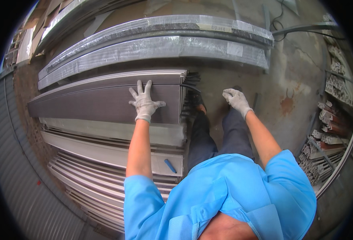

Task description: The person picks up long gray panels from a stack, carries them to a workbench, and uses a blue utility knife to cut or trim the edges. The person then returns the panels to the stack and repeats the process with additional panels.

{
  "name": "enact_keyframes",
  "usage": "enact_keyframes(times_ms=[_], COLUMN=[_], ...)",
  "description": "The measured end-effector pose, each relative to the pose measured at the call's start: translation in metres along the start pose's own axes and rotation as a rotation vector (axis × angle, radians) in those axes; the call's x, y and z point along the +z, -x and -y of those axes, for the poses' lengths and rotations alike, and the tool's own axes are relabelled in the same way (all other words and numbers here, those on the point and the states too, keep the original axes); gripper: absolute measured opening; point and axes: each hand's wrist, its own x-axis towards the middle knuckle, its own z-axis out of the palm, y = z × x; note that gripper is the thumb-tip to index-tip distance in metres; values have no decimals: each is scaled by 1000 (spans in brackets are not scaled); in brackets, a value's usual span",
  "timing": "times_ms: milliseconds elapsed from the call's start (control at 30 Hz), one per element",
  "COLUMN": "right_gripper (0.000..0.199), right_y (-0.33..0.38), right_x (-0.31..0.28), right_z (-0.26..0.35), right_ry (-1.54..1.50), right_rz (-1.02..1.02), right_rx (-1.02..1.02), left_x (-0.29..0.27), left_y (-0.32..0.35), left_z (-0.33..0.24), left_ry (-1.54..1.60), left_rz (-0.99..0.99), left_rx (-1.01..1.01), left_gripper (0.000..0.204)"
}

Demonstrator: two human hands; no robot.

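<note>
My left hand (145, 105) splays on the brown panel (108, 99). My right hand (238, 100) curls, centre-right; I can't tell its grip.

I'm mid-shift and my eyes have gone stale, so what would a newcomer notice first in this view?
Probably the bright blue shirt at bottom centre, then the gloved left hand spread on a stack of long dark panels left of centre. The gloved right hand is apart from the stack, fingers curled, and shiny wrapped bundles lie beyond the stack toward the top.
</note>
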Motion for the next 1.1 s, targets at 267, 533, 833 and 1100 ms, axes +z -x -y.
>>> enact_keyframes(times_ms=[267, 533, 833, 1100], right_gripper=[42, 44, 43, 42], right_y=[-5, -5, -2, 44], right_x=[11, 10, 16, -36], right_z=[6, 10, -3, -22], right_ry=[11, 96, 73, -6], right_rz=[38, 83, 88, 48], right_rx=[-22, -12, 3, 31], left_x=[2, -1, -2, 11], left_y=[3, 1, 3, 11], left_z=[2, -1, -1, -2], left_ry=[24, 18, 6, -80], left_rz=[-13, -20, -16, -42], left_rx=[-2, 2, 10, 11], left_gripper=[116, 116, 116, 114])
